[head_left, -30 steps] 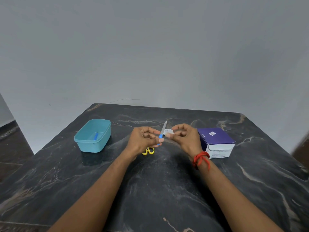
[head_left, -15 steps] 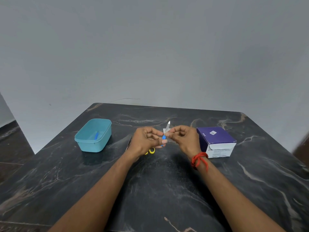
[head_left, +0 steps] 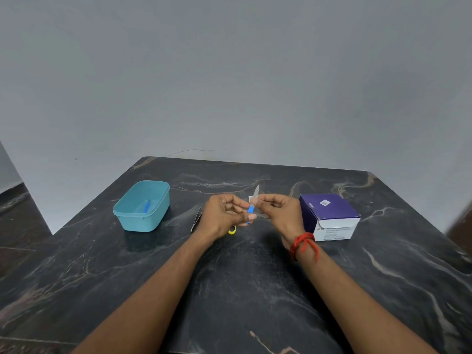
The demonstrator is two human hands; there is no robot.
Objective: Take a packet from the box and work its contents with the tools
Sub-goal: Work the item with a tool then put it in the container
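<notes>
Above the middle of the dark marble table, both hands hold one small item: a blue-hubbed needle (head_left: 251, 209) with a clear pointed cap standing up. My left hand (head_left: 224, 215) pinches the blue end. My right hand (head_left: 279, 213) pinches the clear wrapper or cap at its upper part. The purple and white box (head_left: 329, 217) stands just right of my right hand. Under my left hand lies a pair of scissors, with only a yellow handle loop (head_left: 232, 230) and a metal tip (head_left: 196, 221) showing.
A teal plastic tub (head_left: 143, 206) stands at the left, with a blue piece lying inside it. The table (head_left: 242, 290) ends at a grey wall behind, and its left and right edges drop to a dark floor.
The hands have shifted slightly left and the needle item has turned more upright. My right fingers have slid up along the clear part.
</notes>
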